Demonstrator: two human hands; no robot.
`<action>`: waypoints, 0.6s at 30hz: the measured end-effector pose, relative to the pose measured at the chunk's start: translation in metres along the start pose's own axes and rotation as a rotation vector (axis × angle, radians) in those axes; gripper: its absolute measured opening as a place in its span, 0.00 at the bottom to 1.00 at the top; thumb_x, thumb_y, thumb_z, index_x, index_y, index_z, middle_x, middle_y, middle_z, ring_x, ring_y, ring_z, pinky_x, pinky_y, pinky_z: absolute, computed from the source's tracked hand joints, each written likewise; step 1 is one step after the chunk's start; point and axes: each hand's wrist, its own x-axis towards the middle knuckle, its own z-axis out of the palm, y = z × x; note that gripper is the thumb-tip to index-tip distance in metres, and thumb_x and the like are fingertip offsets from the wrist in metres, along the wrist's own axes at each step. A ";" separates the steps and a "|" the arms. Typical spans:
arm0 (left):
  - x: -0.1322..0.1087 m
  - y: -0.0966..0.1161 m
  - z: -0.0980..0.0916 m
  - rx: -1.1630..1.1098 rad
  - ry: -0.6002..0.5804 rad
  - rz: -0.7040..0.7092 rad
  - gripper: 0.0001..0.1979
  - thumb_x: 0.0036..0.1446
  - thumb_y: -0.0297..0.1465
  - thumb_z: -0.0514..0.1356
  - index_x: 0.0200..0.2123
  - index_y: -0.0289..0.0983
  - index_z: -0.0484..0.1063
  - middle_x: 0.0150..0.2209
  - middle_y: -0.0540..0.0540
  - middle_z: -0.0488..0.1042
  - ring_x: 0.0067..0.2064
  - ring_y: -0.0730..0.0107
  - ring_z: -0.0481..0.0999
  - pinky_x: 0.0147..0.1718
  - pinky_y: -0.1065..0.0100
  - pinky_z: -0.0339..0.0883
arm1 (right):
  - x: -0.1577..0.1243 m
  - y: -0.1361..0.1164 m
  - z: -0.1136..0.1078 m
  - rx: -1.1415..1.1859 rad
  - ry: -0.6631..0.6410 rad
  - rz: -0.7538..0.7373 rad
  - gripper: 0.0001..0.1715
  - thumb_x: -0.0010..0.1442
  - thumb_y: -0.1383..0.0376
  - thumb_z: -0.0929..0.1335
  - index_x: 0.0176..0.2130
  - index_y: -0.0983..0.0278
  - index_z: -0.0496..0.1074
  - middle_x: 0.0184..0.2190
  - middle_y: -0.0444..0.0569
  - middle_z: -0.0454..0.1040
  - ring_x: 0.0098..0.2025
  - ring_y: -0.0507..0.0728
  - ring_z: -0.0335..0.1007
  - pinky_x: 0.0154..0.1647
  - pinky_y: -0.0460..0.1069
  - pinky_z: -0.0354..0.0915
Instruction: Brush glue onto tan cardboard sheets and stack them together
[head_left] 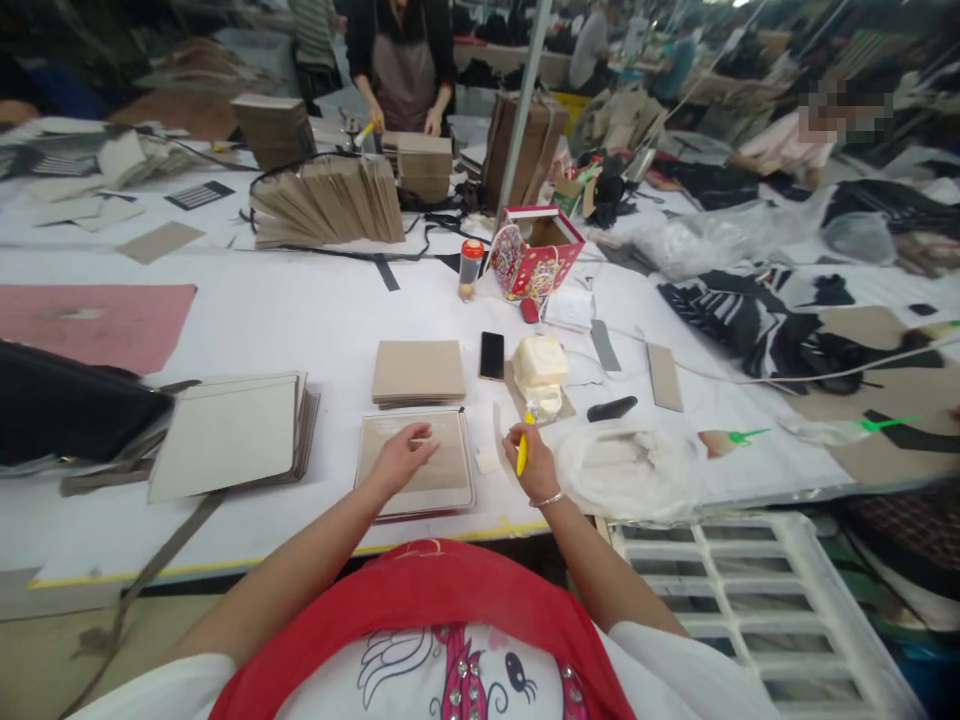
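My left hand (405, 458), fingers apart and holding nothing, is over a beige rectangular panel (442, 485) with rounded corners. I cannot tell whether it touches the panel. My right hand (536, 468) is closed round a yellow-handled brush (524, 450). The brush's far end is at the front of a cream-coloured pot (540, 365), and its tip is hard to make out. Just behind the panel lies a neat stack of tan boards (418, 372). A small white piece (487, 460) rests between the panel and my right hand.
A phone (492, 355) lies left of the pot. Crumpled white plastic (626, 470) is at my right. Larger panels (229, 435) are stacked at left. Farther back stand a red-lidded jar (470, 268) and a red patterned box (536, 255). A co-worker (401, 70) stands across the table.
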 end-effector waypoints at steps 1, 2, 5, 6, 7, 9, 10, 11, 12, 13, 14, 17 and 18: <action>0.000 0.011 0.015 -0.138 -0.032 -0.059 0.26 0.47 0.45 0.59 0.45 0.36 0.63 0.46 0.39 0.68 0.42 0.64 0.72 0.35 0.62 0.71 | 0.000 -0.009 0.001 -0.051 -0.006 -0.082 0.10 0.58 0.64 0.61 0.41 0.65 0.63 0.29 0.47 0.70 0.32 0.53 0.66 0.34 0.47 0.61; -0.001 0.019 0.027 -0.236 -0.063 -0.105 0.25 0.48 0.46 0.58 0.45 0.36 0.62 0.44 0.40 0.68 0.41 0.65 0.72 0.33 0.63 0.71 | -0.001 -0.018 0.003 -0.118 -0.017 -0.170 0.09 0.58 0.66 0.61 0.40 0.65 0.65 0.28 0.47 0.69 0.32 0.54 0.64 0.34 0.47 0.61; -0.001 0.028 0.039 -0.340 -0.048 -0.153 0.24 0.46 0.46 0.61 0.40 0.37 0.61 0.37 0.44 0.68 0.37 0.68 0.73 0.29 0.66 0.72 | -0.005 -0.041 0.015 -0.300 -0.081 -0.403 0.10 0.58 0.69 0.60 0.38 0.65 0.68 0.25 0.48 0.65 0.31 0.55 0.60 0.33 0.49 0.58; 0.000 0.027 0.039 -0.324 -0.008 -0.143 0.22 0.44 0.45 0.62 0.38 0.37 0.62 0.33 0.47 0.68 0.34 0.70 0.72 0.28 0.67 0.72 | -0.007 -0.048 0.020 -0.329 -0.108 -0.457 0.10 0.58 0.70 0.60 0.38 0.64 0.69 0.25 0.48 0.64 0.31 0.55 0.59 0.33 0.50 0.57; 0.000 0.023 0.036 -0.296 0.037 -0.124 0.21 0.43 0.44 0.63 0.35 0.36 0.63 0.31 0.49 0.67 0.31 0.72 0.71 0.26 0.68 0.72 | -0.008 -0.053 0.024 -0.336 -0.129 -0.497 0.11 0.58 0.70 0.60 0.38 0.64 0.69 0.24 0.48 0.63 0.31 0.56 0.58 0.33 0.50 0.57; 0.000 0.013 0.029 -0.242 0.099 -0.068 0.18 0.43 0.43 0.63 0.29 0.35 0.64 0.27 0.51 0.66 0.28 0.75 0.69 0.24 0.70 0.71 | -0.010 -0.060 0.033 -0.294 -0.131 -0.517 0.10 0.58 0.69 0.61 0.39 0.63 0.69 0.25 0.49 0.64 0.32 0.56 0.59 0.34 0.50 0.58; -0.001 0.008 0.025 -0.226 0.100 -0.039 0.17 0.43 0.42 0.62 0.28 0.34 0.65 0.26 0.51 0.66 0.27 0.76 0.68 0.24 0.70 0.71 | -0.010 -0.062 0.036 -0.246 -0.112 -0.497 0.10 0.58 0.68 0.61 0.40 0.63 0.67 0.27 0.49 0.65 0.34 0.56 0.60 0.36 0.51 0.59; -0.002 0.003 0.020 -0.219 0.082 -0.013 0.17 0.43 0.42 0.62 0.26 0.34 0.66 0.25 0.52 0.66 0.27 0.76 0.67 0.24 0.71 0.71 | -0.009 -0.063 0.039 -0.182 -0.086 -0.461 0.10 0.57 0.66 0.62 0.41 0.64 0.66 0.30 0.51 0.67 0.36 0.57 0.61 0.38 0.52 0.59; -0.004 -0.001 0.016 -0.219 0.054 0.006 0.16 0.43 0.42 0.62 0.26 0.34 0.67 0.25 0.52 0.66 0.26 0.76 0.67 0.24 0.71 0.70 | -0.006 -0.064 0.042 -0.108 -0.064 -0.413 0.12 0.57 0.64 0.64 0.42 0.64 0.64 0.35 0.52 0.68 0.39 0.57 0.62 0.40 0.53 0.60; -0.007 -0.005 0.011 -0.219 0.031 0.018 0.16 0.43 0.42 0.62 0.26 0.34 0.68 0.24 0.52 0.66 0.26 0.77 0.66 0.25 0.72 0.69 | -0.003 -0.065 0.044 -0.030 -0.060 -0.360 0.15 0.56 0.62 0.64 0.44 0.64 0.62 0.39 0.54 0.68 0.42 0.58 0.63 0.42 0.53 0.61; -0.010 -0.009 0.006 -0.214 0.019 0.025 0.16 0.43 0.42 0.62 0.25 0.34 0.69 0.23 0.53 0.66 0.26 0.77 0.66 0.25 0.73 0.68 | 0.000 -0.065 0.047 0.047 -0.087 -0.311 0.17 0.56 0.61 0.65 0.44 0.64 0.60 0.42 0.54 0.68 0.44 0.58 0.64 0.43 0.53 0.61; -0.017 -0.019 -0.012 -0.200 0.092 0.013 0.15 0.43 0.41 0.62 0.25 0.34 0.71 0.20 0.53 0.65 0.23 0.79 0.63 0.22 0.75 0.62 | 0.010 -0.067 0.057 0.174 -0.305 -0.174 0.15 0.56 0.59 0.64 0.41 0.62 0.59 0.37 0.49 0.70 0.37 0.55 0.68 0.36 0.49 0.63; -0.017 -0.024 -0.019 -0.203 0.136 -0.003 0.14 0.44 0.41 0.61 0.25 0.34 0.71 0.20 0.54 0.65 0.22 0.79 0.62 0.21 0.76 0.59 | 0.012 -0.066 0.061 0.174 -0.370 -0.132 0.13 0.56 0.58 0.64 0.40 0.62 0.60 0.33 0.47 0.70 0.32 0.54 0.69 0.33 0.48 0.63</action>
